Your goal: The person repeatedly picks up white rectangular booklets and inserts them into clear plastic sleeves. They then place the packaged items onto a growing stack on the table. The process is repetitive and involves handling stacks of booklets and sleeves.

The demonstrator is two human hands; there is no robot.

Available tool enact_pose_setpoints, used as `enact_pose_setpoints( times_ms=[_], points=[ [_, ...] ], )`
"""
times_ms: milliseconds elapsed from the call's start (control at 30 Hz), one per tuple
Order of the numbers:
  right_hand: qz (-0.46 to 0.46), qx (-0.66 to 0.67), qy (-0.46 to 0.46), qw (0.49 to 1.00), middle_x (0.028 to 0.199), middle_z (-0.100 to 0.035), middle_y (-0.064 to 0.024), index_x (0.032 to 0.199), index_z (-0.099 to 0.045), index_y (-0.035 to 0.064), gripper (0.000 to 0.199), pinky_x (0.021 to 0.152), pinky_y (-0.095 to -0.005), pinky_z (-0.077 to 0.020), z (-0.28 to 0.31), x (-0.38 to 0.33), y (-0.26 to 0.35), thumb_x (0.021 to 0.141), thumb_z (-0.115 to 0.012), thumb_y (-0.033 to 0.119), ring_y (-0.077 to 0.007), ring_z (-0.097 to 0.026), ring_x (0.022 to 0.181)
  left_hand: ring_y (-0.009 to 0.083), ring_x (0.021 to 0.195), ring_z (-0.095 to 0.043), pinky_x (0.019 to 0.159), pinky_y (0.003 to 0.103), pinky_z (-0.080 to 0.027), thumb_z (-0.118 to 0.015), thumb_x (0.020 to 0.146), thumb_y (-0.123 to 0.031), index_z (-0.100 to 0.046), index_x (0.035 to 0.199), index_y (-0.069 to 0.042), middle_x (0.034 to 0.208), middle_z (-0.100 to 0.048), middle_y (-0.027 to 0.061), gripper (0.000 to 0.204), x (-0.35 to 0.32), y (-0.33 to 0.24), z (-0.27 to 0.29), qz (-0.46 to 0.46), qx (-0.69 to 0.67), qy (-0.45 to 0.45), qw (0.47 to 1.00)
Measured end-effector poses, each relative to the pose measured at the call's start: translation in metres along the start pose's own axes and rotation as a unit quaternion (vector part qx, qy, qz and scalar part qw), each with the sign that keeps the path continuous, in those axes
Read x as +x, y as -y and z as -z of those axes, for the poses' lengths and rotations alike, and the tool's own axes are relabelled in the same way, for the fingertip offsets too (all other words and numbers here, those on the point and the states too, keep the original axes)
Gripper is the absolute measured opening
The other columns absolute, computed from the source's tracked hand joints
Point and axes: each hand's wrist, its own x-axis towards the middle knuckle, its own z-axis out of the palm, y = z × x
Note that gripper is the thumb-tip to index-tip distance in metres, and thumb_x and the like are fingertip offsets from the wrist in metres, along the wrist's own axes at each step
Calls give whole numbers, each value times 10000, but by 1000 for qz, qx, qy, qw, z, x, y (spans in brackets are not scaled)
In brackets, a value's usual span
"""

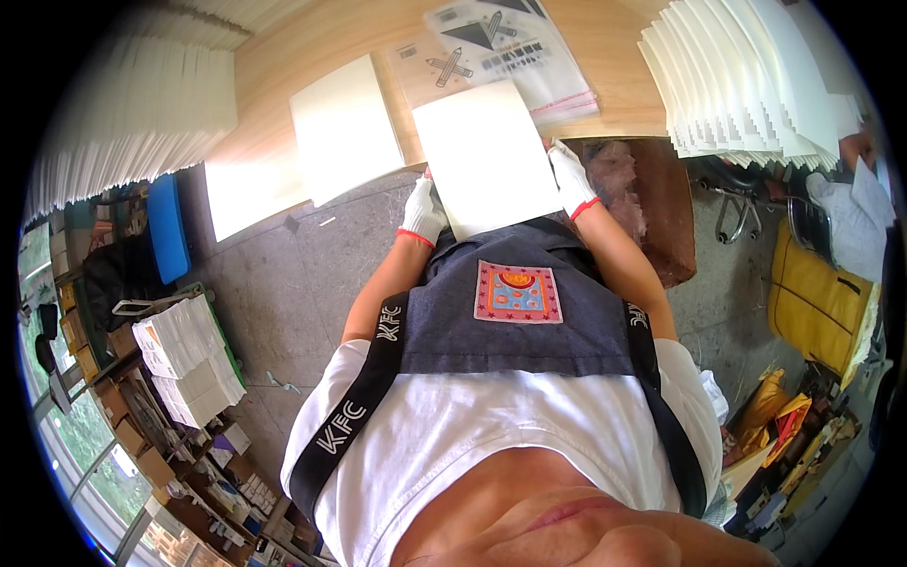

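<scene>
I hold a white rectangular sheet or thin booklet (484, 156) at the near edge of the wooden table (312, 38). My left hand (422, 212), in a white glove with a red cuff, grips its left lower edge. My right hand (572, 177), gloved the same way, grips its right edge. A second white sheet (344, 125) lies on the table just left of it, overhanging the edge. Clear plastic bags with printed pencil pictures (510, 47) lie on the table beyond the held sheet.
Tall fanned stacks of white sheets stand at the table's left (132, 104) and right (746, 76). On the grey floor are bundled white packs (189, 359), a blue object (168, 227), a brown stool (661, 208), cardboard boxes and a yellow bag (812, 302).
</scene>
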Motion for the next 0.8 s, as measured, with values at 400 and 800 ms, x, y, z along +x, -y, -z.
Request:
enact_pose_setpoints(
  times_ms=[400, 800],
  points=[
    [140, -215, 21, 966, 720, -500, 68, 803, -570, 54, 121, 630, -176, -356, 13, 2, 6, 888, -573, 140, -34, -429, 694, 259, 979, -568, 838, 424, -486, -346, 954, -203, -512, 1129, -90, 1101, -581, 85, 266, -4, 0, -3, -16, 30, 18, 999],
    [134, -192, -20, 972, 738, -521, 63, 832, -577, 37, 161, 640, -182, -370, 14, 1, 5, 897, -558, 183, -34, -439, 700, 200, 854, -587, 778, 327, -492, -444, 933, -177, -562, 990, -39, 944, -615, 64, 190, 10, -3, 12, -51, 43, 65, 996]
  ],
)
